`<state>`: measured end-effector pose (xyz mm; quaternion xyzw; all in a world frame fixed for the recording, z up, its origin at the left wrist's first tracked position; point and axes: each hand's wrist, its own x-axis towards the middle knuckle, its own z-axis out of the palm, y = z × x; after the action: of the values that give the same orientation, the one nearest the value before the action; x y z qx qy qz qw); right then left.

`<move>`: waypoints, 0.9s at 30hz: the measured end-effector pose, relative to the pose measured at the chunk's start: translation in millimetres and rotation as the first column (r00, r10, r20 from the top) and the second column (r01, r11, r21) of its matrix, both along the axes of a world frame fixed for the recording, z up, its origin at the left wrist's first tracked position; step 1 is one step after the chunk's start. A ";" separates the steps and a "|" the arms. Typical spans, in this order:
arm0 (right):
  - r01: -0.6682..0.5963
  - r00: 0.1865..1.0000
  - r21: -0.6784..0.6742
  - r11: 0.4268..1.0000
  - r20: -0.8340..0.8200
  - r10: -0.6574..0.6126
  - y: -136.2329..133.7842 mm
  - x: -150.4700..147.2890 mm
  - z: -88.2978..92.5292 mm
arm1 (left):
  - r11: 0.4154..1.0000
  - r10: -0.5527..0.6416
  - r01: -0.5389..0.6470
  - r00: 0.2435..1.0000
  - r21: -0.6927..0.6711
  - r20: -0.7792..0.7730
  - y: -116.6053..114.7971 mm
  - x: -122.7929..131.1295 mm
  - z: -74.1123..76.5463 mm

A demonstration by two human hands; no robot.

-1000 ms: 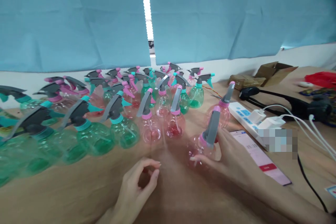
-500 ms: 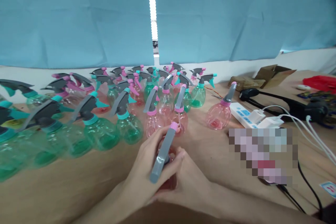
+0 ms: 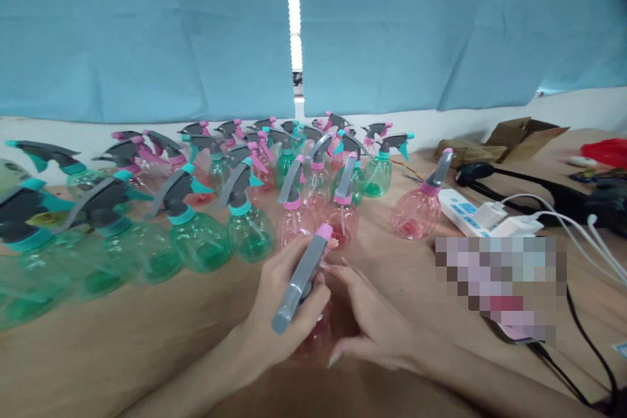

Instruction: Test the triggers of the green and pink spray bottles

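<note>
Near the front centre, my left hand (image 3: 289, 300) is wrapped round the neck of a pink spray bottle (image 3: 321, 333), just under its grey head with a pink nozzle. The bottle's body is mostly hidden behind the hand. My right hand (image 3: 375, 320) is open at the bottle's right side, fingers and thumb apart, with a gap to the bottle. Beyond them stand pink spray bottles (image 3: 341, 219) with grey heads. To the left is a row of green spray bottles (image 3: 200, 241) with grey and teal heads.
A single pink spray bottle (image 3: 415, 214) stands to the right, beside a white power strip (image 3: 460, 212) with plugs and cables. A blurred-out object (image 3: 504, 287), a black device (image 3: 539, 199) and a cardboard box (image 3: 529, 137) are farther right on the table (image 3: 161, 346).
My right hand has come off the bottle and opened to its right. My left hand still grips the bottle neck. The whole view has shifted slightly.
</note>
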<state>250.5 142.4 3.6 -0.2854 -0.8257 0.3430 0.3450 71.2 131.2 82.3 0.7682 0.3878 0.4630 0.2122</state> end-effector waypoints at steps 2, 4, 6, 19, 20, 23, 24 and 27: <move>0.009 1.000 0.061 0.998 -0.012 -0.008 4.4 3.8 -9.8 | 1.000 -0.015 0.015 1.000 0.009 -0.013 1.5 -0.3 2.0; 0.019 0.999 0.093 0.995 -0.033 -0.016 7.1 5.3 -17.3 | 1.000 -0.030 0.030 0.999 0.008 -0.021 3.0 -0.4 5.2; 0.040 0.999 0.092 0.995 -0.025 -0.038 8.1 5.4 -21.1 | 0.999 -0.051 0.051 0.999 0.002 -0.012 3.9 -0.8 7.7; 0.018 0.997 0.041 0.999 0.075 -0.021 8.6 9.7 -21.5 | 0.998 -0.066 0.066 0.998 -0.001 -0.018 4.5 -4.7 3.3; 0.015 0.993 0.034 0.999 0.115 -0.019 8.3 9.9 -20.7 | 0.998 -0.070 0.069 0.997 -0.008 -0.017 4.8 -4.8 3.5; 0.001 0.975 0.033 0.999 0.222 -0.008 7.1 10.8 -17.9 | 0.998 -0.051 0.050 0.998 -0.026 -0.034 5.8 -4.5 5.1; -0.008 0.969 0.045 0.999 0.246 -0.003 6.7 11.2 -17.5 | 0.999 -0.038 0.037 0.999 -0.032 -0.036 6.2 -4.1 5.7; -0.036 0.951 0.088 0.995 0.309 0.007 5.9 11.9 -18.2 | 0.998 -0.015 0.013 1.000 -0.067 -0.025 7.4 -2.8 6.9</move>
<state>262.4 148.3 -14.6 -0.3100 -0.8877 0.2591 0.2208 68.4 138.5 89.2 0.7692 0.4003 0.4387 0.2361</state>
